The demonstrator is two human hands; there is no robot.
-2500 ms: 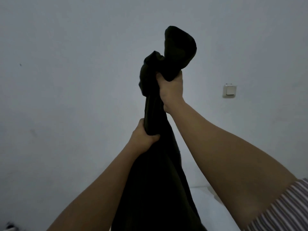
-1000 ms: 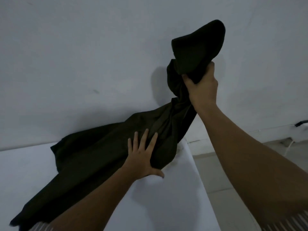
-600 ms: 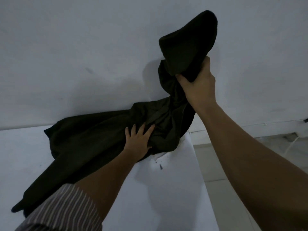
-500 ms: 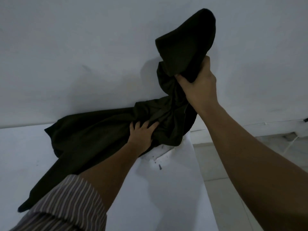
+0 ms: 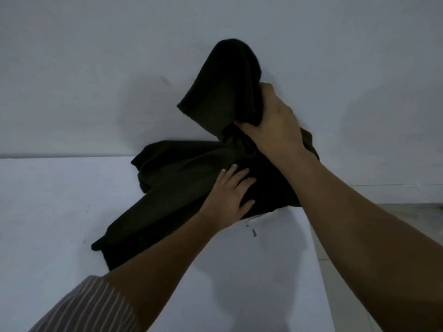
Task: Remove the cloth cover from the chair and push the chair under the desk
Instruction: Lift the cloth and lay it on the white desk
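The dark cloth cover (image 5: 172, 192) lies bunched on the white desk (image 5: 48, 212), against the wall. My right hand (image 5: 273, 123) is shut on its upper end, which sticks up as a rounded flap just above the heap. My left hand (image 5: 231, 192) rests flat on the cloth near the desk's right end, fingers spread and pressing down. The chair is out of view.
A plain white wall (image 5: 96, 68) rises directly behind the desk. The desk's right edge runs down the right side, with tiled floor (image 5: 395, 212) beyond it. A small dark mark (image 5: 254, 233) sits on the desktop just below the cloth.
My right hand has come down with the cloth's upper end, close to the heap. The cloth is gathered tighter toward the desk's right end. My left hand stays pressed on it.
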